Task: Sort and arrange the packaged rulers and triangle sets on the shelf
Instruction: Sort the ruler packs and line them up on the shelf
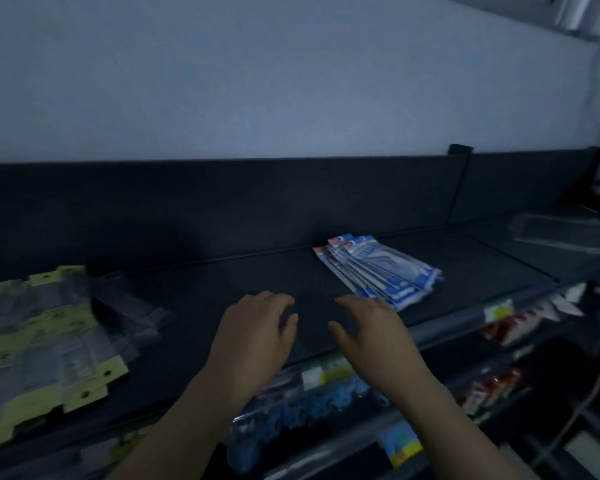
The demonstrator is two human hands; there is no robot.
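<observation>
Both hands empty, fingers loose over the shelf (222, 271) front edge; the blue packet stack (378, 271) lies just beyond the right hand (368, 327), long axis slanting back-left, farther from the left hand (257, 327).

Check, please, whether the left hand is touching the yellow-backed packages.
Apart. The head view shows bare dark shelf between the left hand and the yellow-backed packages.
</observation>
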